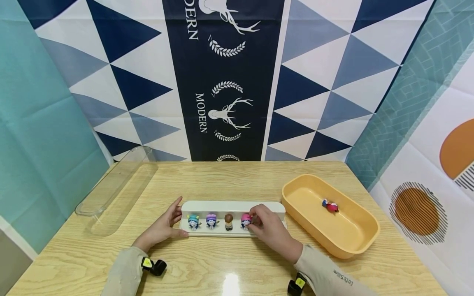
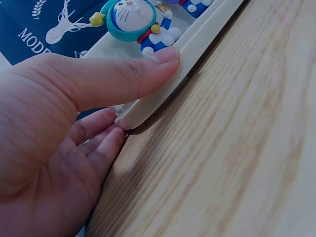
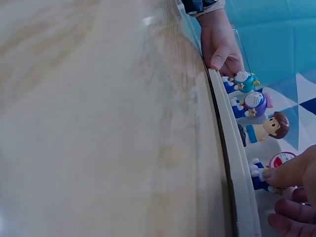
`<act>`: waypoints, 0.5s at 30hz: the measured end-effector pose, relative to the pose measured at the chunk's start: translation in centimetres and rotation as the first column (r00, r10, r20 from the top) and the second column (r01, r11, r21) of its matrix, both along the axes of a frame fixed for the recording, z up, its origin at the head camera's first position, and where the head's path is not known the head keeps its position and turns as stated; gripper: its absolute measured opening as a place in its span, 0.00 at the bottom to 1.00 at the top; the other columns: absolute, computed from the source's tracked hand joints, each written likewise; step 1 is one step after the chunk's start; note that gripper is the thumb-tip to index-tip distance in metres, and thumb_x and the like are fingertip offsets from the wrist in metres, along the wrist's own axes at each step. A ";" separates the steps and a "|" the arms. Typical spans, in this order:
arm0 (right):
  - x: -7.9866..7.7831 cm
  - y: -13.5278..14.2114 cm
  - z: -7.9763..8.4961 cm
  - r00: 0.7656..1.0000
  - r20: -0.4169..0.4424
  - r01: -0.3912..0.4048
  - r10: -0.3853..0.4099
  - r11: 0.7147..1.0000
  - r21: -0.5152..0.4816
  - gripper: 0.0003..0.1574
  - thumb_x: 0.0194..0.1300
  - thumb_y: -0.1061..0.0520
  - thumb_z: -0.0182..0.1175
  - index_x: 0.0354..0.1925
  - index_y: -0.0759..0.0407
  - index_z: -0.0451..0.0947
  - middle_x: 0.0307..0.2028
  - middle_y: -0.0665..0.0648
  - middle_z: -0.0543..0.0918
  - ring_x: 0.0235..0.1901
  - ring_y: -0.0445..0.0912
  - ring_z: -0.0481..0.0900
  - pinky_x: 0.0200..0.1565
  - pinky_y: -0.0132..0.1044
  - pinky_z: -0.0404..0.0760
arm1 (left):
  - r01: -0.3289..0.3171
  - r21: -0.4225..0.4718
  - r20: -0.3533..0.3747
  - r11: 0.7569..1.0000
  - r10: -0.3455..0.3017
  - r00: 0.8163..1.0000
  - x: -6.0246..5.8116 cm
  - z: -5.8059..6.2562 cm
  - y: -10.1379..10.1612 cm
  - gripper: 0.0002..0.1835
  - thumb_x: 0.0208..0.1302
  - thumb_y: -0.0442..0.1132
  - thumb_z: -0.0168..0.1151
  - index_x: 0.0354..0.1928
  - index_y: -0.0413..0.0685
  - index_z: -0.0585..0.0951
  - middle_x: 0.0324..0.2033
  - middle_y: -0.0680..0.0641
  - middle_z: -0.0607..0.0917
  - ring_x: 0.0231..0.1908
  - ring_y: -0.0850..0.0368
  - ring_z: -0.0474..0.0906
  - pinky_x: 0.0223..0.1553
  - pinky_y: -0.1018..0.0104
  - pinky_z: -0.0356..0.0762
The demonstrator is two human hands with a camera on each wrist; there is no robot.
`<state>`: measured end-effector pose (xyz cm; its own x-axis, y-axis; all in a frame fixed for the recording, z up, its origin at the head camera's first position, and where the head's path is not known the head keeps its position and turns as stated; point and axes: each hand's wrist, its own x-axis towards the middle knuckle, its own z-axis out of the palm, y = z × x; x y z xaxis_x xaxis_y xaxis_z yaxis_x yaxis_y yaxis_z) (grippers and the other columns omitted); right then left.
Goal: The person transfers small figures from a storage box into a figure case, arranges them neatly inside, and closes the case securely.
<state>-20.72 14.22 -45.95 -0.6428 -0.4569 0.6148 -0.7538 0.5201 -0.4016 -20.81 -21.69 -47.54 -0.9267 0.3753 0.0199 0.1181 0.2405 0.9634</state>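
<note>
Right hand (image 1: pixel 272 226): partly closed, fingers curled, thumb and fingers pinching the pink-hooded figurine (image 1: pixel 245 218).
Pink-hooded figurine: upright in the white tray (image 1: pixel 237 206), at the right end of the row.
Left hand (image 1: pixel 166 226): spread around the tray's left end, thumb on the front rim, fingertips against the end, gripping it.
Row, left to right: teal-hooded figurine (image 1: pixel 193 222), purple-hooded figurine (image 1: pixel 211 221), brown-haired figurine (image 1: pixel 228 222), then the pinched piece; all upright, spaced apart.
Yellow bin (image 1: pixel 338 234): right of the tray, with a red-and-blue figurine (image 1: pixel 331 206) lying inside.
Clear container (image 1: pixel 111 193): at the table's (image 1: pixel 214 181) left edge, well apart from the tray.
</note>
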 end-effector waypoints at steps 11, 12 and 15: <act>0.4 0.5 1.7 0.999 -0.038 -0.018 0.023 0.990 0.140 0.28 0.52 0.66 0.75 0.47 0.61 0.72 0.38 0.53 0.78 0.34 0.44 0.81 0.34 0.34 0.85 | 0.002 0.006 -0.006 1.000 -0.002 1.000 0.0 0.1 0.0 0.65 0.50 0.24 0.75 0.78 0.38 0.35 0.66 0.27 0.60 0.70 0.29 0.53 0.70 0.49 0.55; 0.4 0.5 2.0 0.999 -0.043 -0.016 0.023 0.986 0.163 0.28 0.53 0.66 0.75 0.48 0.61 0.72 0.38 0.53 0.78 0.35 0.44 0.81 0.35 0.34 0.85 | 0.003 0.006 -0.005 1.000 -0.003 1.000 0.0 0.1 0.0 0.65 0.51 0.24 0.75 0.78 0.38 0.35 0.66 0.27 0.60 0.70 0.29 0.53 0.70 0.49 0.55; 0.5 0.7 2.8 0.997 -0.069 -0.002 0.019 0.972 0.236 0.29 0.53 0.65 0.74 0.51 0.61 0.72 0.39 0.54 0.78 0.36 0.44 0.79 0.37 0.37 0.84 | 0.006 0.002 -0.004 1.000 -0.006 1.000 0.0 0.1 0.0 0.65 0.51 0.25 0.75 0.78 0.38 0.35 0.66 0.27 0.60 0.70 0.29 0.53 0.70 0.49 0.55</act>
